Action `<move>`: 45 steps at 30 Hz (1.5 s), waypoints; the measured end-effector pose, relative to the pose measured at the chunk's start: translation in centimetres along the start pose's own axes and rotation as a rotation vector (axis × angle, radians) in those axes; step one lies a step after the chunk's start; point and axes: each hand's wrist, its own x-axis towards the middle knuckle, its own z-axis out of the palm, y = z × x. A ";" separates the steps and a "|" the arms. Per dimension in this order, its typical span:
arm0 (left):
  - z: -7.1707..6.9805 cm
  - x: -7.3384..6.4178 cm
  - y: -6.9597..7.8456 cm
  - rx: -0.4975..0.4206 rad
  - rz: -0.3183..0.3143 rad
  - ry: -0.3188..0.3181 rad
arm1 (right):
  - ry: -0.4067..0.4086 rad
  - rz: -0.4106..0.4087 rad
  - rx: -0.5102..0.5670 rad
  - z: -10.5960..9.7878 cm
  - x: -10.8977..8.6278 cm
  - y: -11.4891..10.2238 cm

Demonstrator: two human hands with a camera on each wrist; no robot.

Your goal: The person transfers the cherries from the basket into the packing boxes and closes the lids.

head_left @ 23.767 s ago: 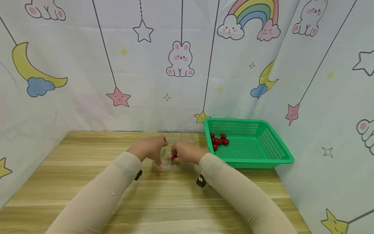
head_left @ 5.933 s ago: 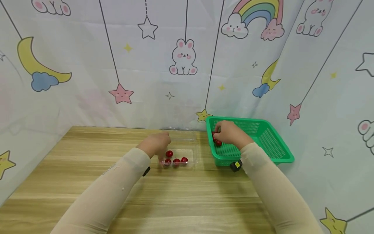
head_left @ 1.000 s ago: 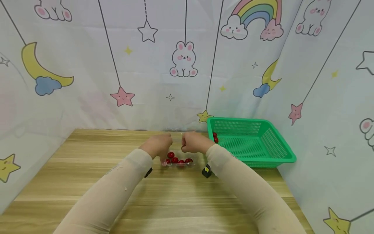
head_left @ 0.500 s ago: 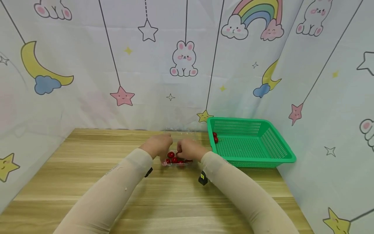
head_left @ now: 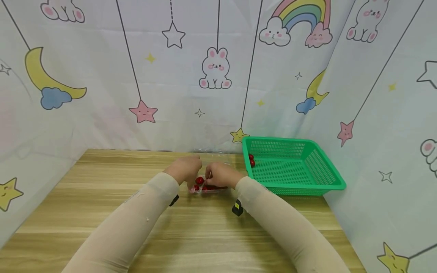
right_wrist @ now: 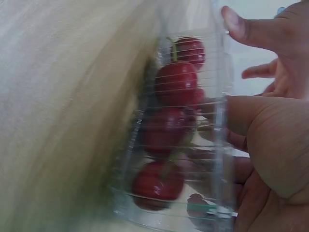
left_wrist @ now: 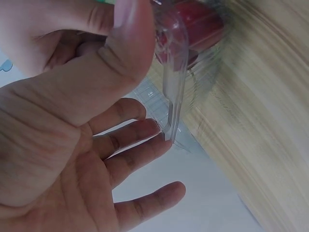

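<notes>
A clear plastic box (head_left: 218, 191) with an open lid stands at the table's middle and holds several dark red cherries (head_left: 199, 181). My left hand (head_left: 186, 169) holds its left side, thumb at the front corner. In the left wrist view, fingertips (left_wrist: 166, 142) touch its clear edge. My right hand (head_left: 222, 174) reaches down into the box with curled fingers. Through the clear wall in the right wrist view, the right thumb and fingertips close around a cherry (right_wrist: 197, 98), partly hidden. More cherries (right_wrist: 157, 186) line the wall, some with green stems.
A green perforated basket (head_left: 293, 186) stands to the right of the box, with a few cherries (head_left: 252, 162) at its left end. The wooden table (head_left: 191, 235) ends at a patterned white cloth (head_left: 109, 129) behind and at the sides.
Earlier the right hand was in the basket. Over the last second it has moved left and down into the box. The basket holds fewer cherries; the left hand stays at the box.
</notes>
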 end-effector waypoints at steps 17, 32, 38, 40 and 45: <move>0.5 -0.1 -0.4 -0.021 -0.006 0.016 | 0.090 0.119 0.051 -9.3 -3.7 2.0; 0.7 0.0 -0.7 -0.030 0.004 0.029 | 0.119 0.286 0.102 -12.6 -3.9 10.3; 0.6 -0.1 -0.4 -0.038 0.004 0.028 | 0.014 0.320 0.108 -12.1 -3.4 12.4; 0.5 -0.2 -0.3 -0.037 0.002 0.030 | -0.022 0.348 0.125 -11.8 -3.3 12.8; 0.4 -0.2 -0.2 -0.043 0.005 0.038 | -0.066 0.402 0.178 -10.5 -2.7 14.1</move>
